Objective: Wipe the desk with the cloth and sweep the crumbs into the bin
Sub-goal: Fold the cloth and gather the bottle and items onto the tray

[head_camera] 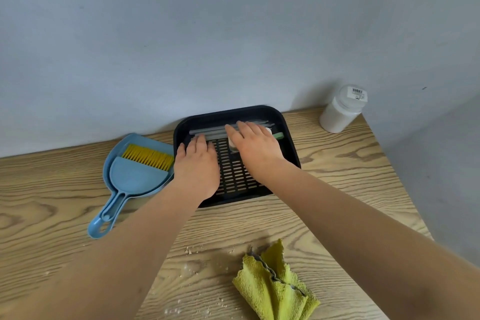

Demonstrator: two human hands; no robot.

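Lying crumpled, the cloth [276,284] sits well behind both hands' straight, relaxed fingers [196,145].

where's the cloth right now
The green cloth lies crumpled on the desk at the near right, beside scattered crumbs, untouched by either hand.

Home desk: wood-grain top [337,176], plain wall [181,34], dustpan [130,182].

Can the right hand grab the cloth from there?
Probably yes. The cloth lies in the open on the desk, just under the right forearm. The right hand is over the tray and would only need pulling back.
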